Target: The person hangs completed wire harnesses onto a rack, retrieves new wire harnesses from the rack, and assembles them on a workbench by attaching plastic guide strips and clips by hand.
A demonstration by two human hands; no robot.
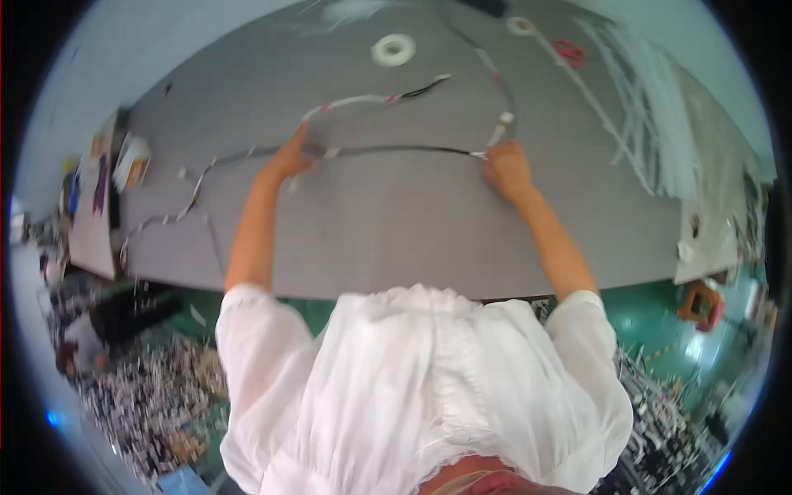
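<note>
A dark wire harness (396, 149) stretches across the grey table between my two hands. My left hand (291, 158) is closed around it where a branch with white and red bands (355, 100) splits off toward the back. My right hand (506, 169) is closed at the harness's right end, by a small white tip (478, 154); the fingers hide the exact grip. Just above that hand, a white connector (506, 119) ends another dark cable (505, 87) running to the back. Left of my left hand, the harness continues with white bands (252, 152) and curves toward the front.
A roll of white tape (393, 50) lies at the back. On the right are a bundle of clear plastic strips (648, 115) and a red coil (568, 54). A box with papers (132, 162) stands at the left edge. An orange stool (701, 306) is on the floor.
</note>
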